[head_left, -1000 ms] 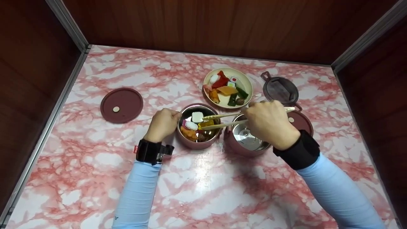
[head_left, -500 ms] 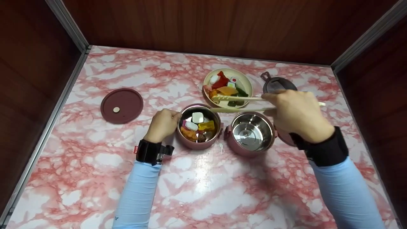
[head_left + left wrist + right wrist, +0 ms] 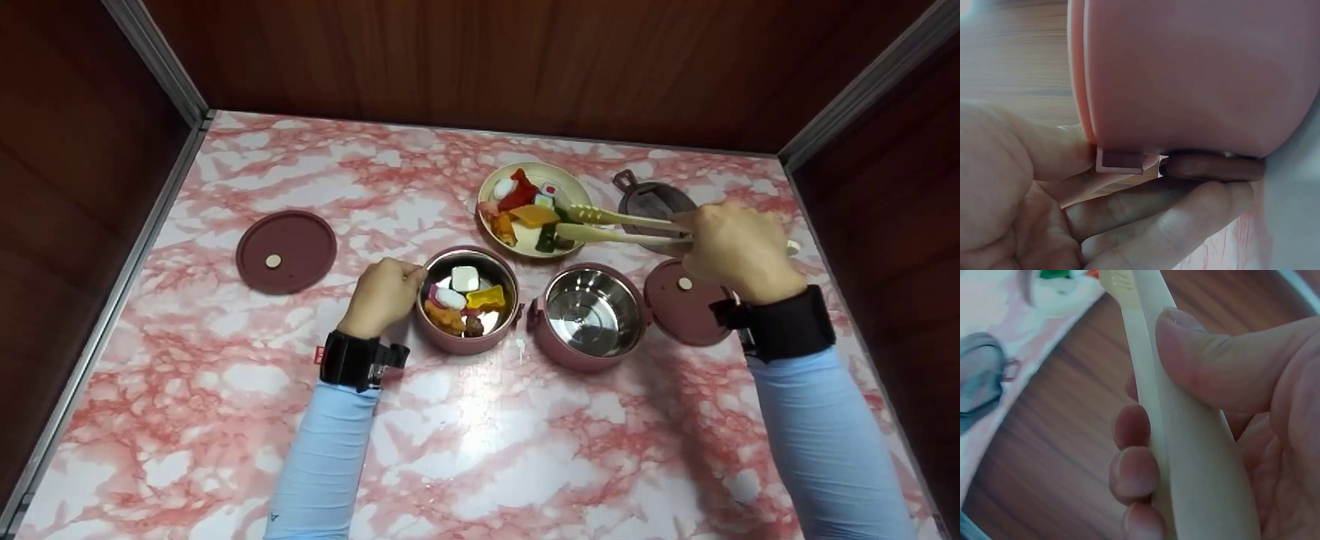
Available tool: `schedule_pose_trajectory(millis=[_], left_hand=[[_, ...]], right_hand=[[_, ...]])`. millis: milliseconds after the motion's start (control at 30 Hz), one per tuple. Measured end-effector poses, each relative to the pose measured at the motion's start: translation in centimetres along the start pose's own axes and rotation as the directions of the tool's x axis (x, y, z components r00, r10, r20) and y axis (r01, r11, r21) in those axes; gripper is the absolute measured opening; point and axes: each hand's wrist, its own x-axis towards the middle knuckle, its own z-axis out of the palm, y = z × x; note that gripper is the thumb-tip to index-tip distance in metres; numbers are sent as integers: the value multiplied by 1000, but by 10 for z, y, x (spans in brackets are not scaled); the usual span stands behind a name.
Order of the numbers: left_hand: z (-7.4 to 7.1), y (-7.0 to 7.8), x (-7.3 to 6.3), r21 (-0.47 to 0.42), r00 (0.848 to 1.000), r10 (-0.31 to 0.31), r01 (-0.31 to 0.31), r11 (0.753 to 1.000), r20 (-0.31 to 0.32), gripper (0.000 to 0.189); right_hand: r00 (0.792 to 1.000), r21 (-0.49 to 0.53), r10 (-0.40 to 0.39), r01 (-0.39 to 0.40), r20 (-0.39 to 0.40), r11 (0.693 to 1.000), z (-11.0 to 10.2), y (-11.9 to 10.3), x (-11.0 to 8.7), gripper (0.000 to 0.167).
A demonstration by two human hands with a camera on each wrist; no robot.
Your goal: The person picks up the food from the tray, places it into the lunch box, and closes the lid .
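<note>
My left hand (image 3: 381, 296) grips the side of the left pink pot (image 3: 457, 343), thumb at the rim and fingers against its brown side handle (image 3: 1213, 167). Inside that pot lie toy food pieces: a white block (image 3: 465, 278), a white oval piece (image 3: 451, 299), a yellow piece (image 3: 487, 298) and an orange-brown piece (image 3: 444, 319). My right hand (image 3: 739, 251) holds cream tongs (image 3: 600, 234), thumb on one arm and fingers curled round the other. The parted tong tips overlap the right side of a cream plate (image 3: 531, 241) of toy food, near the green pieces (image 3: 546, 238).
Right of the filled pot stands a second pink pot (image 3: 581, 360) with a bare steel interior. One maroon lid (image 3: 292, 251) lies at left, another lid (image 3: 690, 315) at right. A dark handled disc (image 3: 652, 199) lies behind the tongs. Wooden walls edge the marbled table.
The tongs and right hand have moved from above the left pot, up and right to the plate. The yellow piece stays in the pot; the left hand has kept its place.
</note>
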Motion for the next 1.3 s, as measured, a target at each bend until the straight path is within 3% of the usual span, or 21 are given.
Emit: schedule_pose_trajectory(millis=[233, 500, 733, 1067, 1300], left_hand=[[1, -1, 0, 13, 999, 28, -27, 1000, -18, 31], [-1, -2, 0, 6, 1000, 21, -21, 1000, -15, 29], [-1, 0, -1, 8, 1000, -4, 4, 1000, 4, 32], [0, -1, 0, 16, 1000, 12, -12, 1000, -7, 29], [1, -2, 1, 27, 999, 38, -37, 999, -23, 34]], right_hand=[[997, 63, 31, -36, 75, 997, 25, 18, 13, 13], [995, 89, 57, -65, 87, 994, 37, 20, 20, 25], [995, 105, 90, -93, 40, 990, 40, 17, 19, 27], [987, 225, 150, -135, -51, 965, 34, 20, 3, 17], [991, 263, 89, -62, -95, 963, 27, -3, -20, 24]])
